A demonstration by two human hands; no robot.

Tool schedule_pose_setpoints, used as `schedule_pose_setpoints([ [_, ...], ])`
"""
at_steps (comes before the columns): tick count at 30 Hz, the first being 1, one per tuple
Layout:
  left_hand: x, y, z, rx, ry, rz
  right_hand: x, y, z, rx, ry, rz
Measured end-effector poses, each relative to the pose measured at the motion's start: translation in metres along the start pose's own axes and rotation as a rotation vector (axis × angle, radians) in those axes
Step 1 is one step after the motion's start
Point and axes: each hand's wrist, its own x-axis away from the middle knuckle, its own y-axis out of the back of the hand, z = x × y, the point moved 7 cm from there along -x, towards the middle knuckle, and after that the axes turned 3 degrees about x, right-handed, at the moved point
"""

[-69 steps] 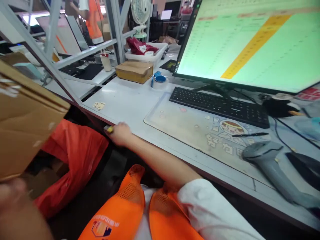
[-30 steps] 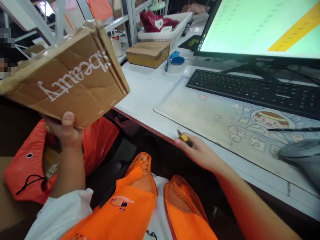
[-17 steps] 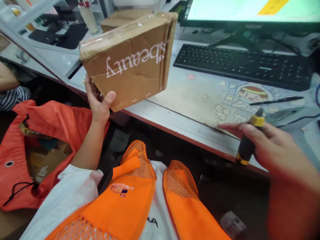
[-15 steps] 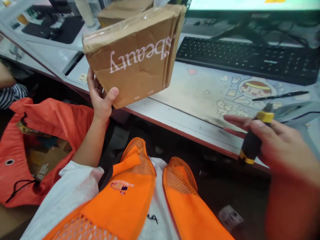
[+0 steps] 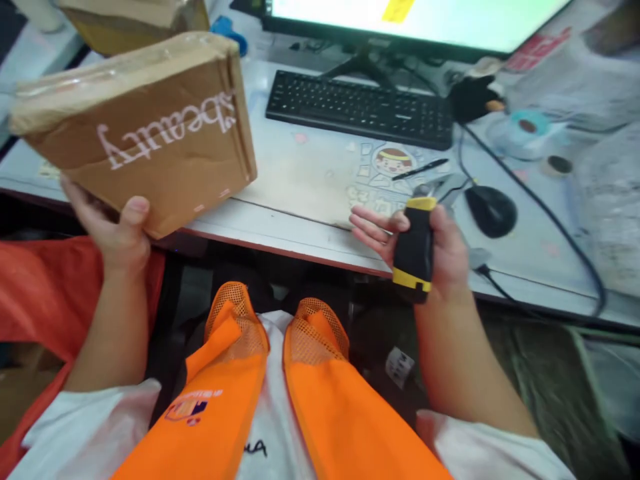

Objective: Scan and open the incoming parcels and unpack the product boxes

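A brown cardboard box with white "beauty" lettering upside down is tilted up over the left part of the desk. My left hand is closed on its lower left corner, the thumb on the front face and the other fingers partly hidden behind. Clear tape runs along the box's top side. Over the desk's front edge, my right hand grips a black-and-yellow box cutter, with some fingers stretched out to the left. Its narrow tip points away from me, blurred against the mat.
A black keyboard lies before a monitor. On the right are a mouse, a cable, a tape roll and plastic wrapping. A pen rests on the mat. Another carton stands behind; a red bag hangs low left.
The view has swung right, bringing the mouse and tape roll in. The box is still in my left hand. My right hand has turned, showing the box cutter's broad side.
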Motion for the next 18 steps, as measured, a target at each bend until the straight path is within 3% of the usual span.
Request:
schedule_pose_setpoints([
  [3, -0.003, 0.000, 0.005, 0.051, -0.023, 0.002, 0.001, 0.006, -0.001, -0.062, 0.020, 0.020],
  [9, -0.002, -0.012, -0.007, 0.066, -0.036, 0.022, 0.006, 0.007, 0.003, -0.104, 0.031, 0.027],
  [14, -0.004, -0.012, -0.007, -0.049, -0.001, 0.005, 0.014, 0.036, 0.010, 0.033, 0.045, -0.182],
  [18, -0.005, -0.019, 0.000, -0.008, 0.023, 0.051, 0.018, 0.066, 0.026, 0.188, 0.114, -0.325],
])
